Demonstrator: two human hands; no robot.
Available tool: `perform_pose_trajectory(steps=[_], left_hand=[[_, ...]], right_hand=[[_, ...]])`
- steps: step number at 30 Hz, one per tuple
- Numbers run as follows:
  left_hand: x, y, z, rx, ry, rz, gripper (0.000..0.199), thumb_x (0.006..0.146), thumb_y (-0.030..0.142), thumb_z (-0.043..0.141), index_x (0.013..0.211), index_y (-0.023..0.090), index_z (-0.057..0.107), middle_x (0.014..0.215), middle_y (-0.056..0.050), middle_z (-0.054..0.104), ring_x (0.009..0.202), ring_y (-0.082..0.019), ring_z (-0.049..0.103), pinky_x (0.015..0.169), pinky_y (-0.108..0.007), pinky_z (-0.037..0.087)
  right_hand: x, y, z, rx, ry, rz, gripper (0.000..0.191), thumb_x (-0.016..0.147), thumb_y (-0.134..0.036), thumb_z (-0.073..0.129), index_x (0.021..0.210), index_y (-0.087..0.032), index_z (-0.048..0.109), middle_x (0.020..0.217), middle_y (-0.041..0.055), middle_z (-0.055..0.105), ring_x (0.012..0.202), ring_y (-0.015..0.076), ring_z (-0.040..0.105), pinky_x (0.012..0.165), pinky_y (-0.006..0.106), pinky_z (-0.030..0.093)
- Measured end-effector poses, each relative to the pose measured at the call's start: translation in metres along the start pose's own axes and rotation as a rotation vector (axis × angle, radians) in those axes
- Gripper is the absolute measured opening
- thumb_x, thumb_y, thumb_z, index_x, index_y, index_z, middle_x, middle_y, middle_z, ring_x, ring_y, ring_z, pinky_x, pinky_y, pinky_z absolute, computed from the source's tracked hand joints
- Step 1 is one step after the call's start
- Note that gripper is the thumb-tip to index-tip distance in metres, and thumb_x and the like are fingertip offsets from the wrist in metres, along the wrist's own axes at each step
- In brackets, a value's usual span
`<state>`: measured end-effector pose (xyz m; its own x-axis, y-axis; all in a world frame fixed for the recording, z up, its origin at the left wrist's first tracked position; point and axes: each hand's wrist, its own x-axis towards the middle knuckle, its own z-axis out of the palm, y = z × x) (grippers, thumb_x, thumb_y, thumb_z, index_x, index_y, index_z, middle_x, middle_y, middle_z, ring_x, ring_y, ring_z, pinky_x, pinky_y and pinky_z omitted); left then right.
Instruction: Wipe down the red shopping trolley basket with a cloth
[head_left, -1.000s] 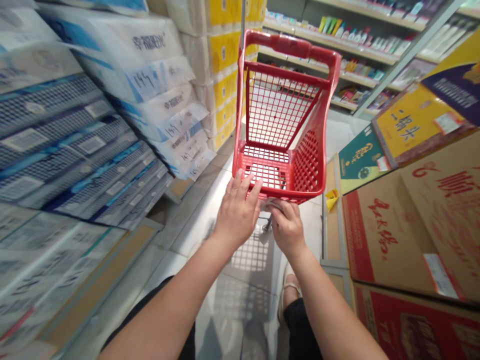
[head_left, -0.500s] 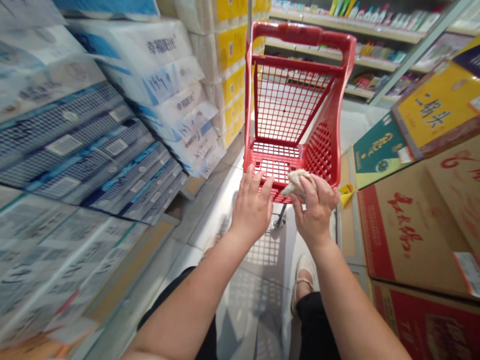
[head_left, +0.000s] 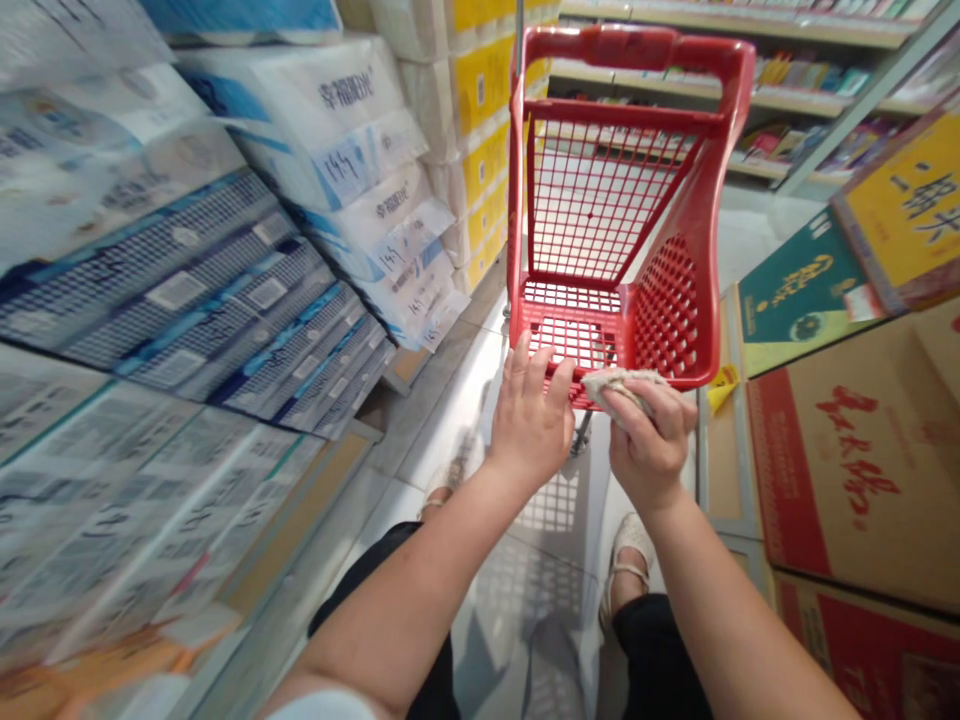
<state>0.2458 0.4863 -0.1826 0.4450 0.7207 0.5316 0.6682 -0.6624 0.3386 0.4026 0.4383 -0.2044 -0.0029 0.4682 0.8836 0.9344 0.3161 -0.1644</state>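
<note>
The right hand [head_left: 651, 440] pinches a crumpled rag [head_left: 619, 387] between its fingers at the rim of the red cart [head_left: 675, 320]; the left hand [head_left: 531, 420] rests fingers-spread on that rim. A slack pinch could drop the rag; a knock could roll the cart.

The tiled aisle floor [head_left: 431, 440] is the only open passage, a narrow strip between the wrapped paper packs [head_left: 300, 120] stacked on the left and the cardboard cartons [head_left: 832, 450] on the right. The red shopping cart [head_left: 637, 45] stands in this strip and obstructs forward passage. Its mesh walls bar side entry; its open top gives access to the interior. The left hand [head_left: 531, 425] and right hand [head_left: 651, 440], with its crumpled cloth [head_left: 622, 385], occupy the near rim.
</note>
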Motion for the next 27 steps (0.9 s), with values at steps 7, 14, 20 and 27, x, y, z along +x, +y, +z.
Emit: perform_pose_trajectory(steps=[7, 14, 20, 27], left_hand=[[-0.001, -0.001, 0.002, 0.021, -0.008, -0.004, 0.049, 0.086, 0.015, 0.050, 0.134, 0.016, 0.039, 0.141, -0.016, 0.041, 0.148, -0.033, 0.009, 0.118, -0.060, 0.023], [0.003, -0.004, -0.001, -0.023, 0.002, 0.034, 0.053, 0.084, 0.009, 0.049, 0.135, 0.018, 0.040, 0.139, -0.013, 0.042, 0.148, -0.033, 0.010, 0.119, -0.061, 0.022], [0.005, -0.011, 0.003, -0.148, 0.020, 0.059, 0.065, 0.080, 0.006, 0.048, 0.139, 0.030, 0.038, 0.142, -0.007, 0.042, 0.149, -0.029, 0.010, 0.123, -0.060, 0.017], [0.005, -0.006, 0.002, -0.058, -0.047, 0.044, 0.061, 0.080, 0.007, 0.051, 0.140, 0.018, 0.043, 0.144, -0.014, 0.043, 0.149, -0.031, 0.005, 0.119, -0.061, 0.020]], right_hand=[[-0.015, -0.001, 0.008, 0.026, -0.136, 0.030, 0.023, 0.089, -0.013, 0.060, 0.105, -0.027, 0.070, 0.107, 0.0051, 0.064, 0.102, 0.0187, 0.057, 0.096, 0.036, 0.049], [-0.022, -0.009, 0.018, 0.014, -0.167, 0.047, 0.023, 0.092, -0.013, 0.055, 0.108, -0.022, 0.069, 0.108, 0.0080, 0.064, 0.104, 0.0193, 0.057, 0.096, 0.036, 0.048], [-0.031, -0.008, 0.030, -0.065, -0.313, 0.075, 0.024, 0.093, -0.016, 0.054, 0.109, -0.024, 0.070, 0.109, 0.0057, 0.066, 0.100, 0.0168, 0.059, 0.091, 0.030, 0.051], [-0.024, -0.004, 0.021, 0.010, -0.284, 0.037, 0.024, 0.094, -0.014, 0.050, 0.105, -0.021, 0.071, 0.106, 0.0073, 0.068, 0.099, 0.0187, 0.061, 0.084, 0.033, 0.054]])
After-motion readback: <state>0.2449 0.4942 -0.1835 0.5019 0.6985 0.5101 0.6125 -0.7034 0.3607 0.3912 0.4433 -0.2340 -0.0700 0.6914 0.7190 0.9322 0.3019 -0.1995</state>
